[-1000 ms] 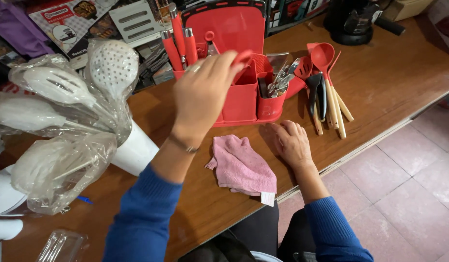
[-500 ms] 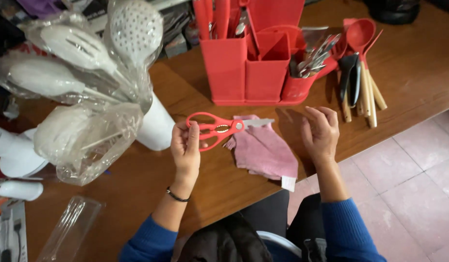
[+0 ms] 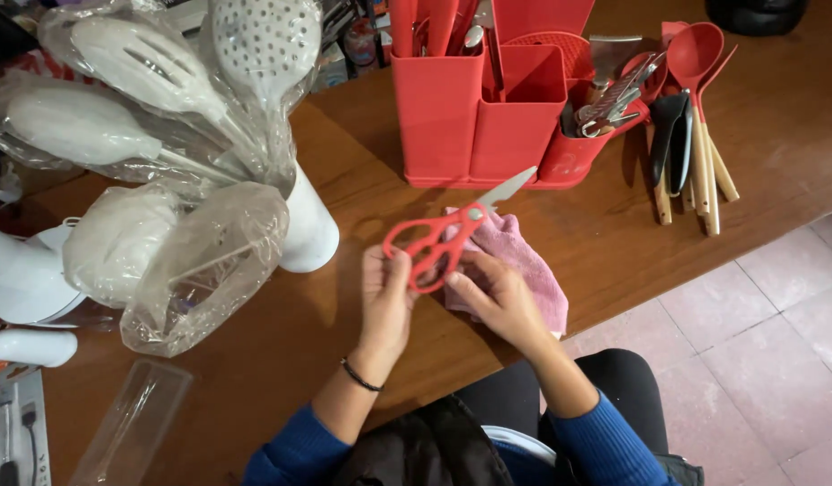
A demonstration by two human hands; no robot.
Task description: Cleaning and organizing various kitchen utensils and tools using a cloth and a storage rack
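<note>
Head view: the red kitchen scissors (image 3: 443,238), half a second ago held by the left hand (image 3: 386,297) alone, are now gripped at the handles by both hands; the right hand (image 3: 501,301) has left the pink cloth (image 3: 533,270), which lies beneath, near the red utensil caddy (image 3: 474,126).

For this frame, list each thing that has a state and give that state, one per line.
Red scissors: blades closed, held above the table by both hands.
Left hand: gripping a scissor handle loop.
Right hand: fingers on the scissor handle, resting on the cloth.
Pink cloth: crumpled, lying on the table.
Red utensil holder: upright, filled.
White utensils: wrapped in clear plastic.
</note>
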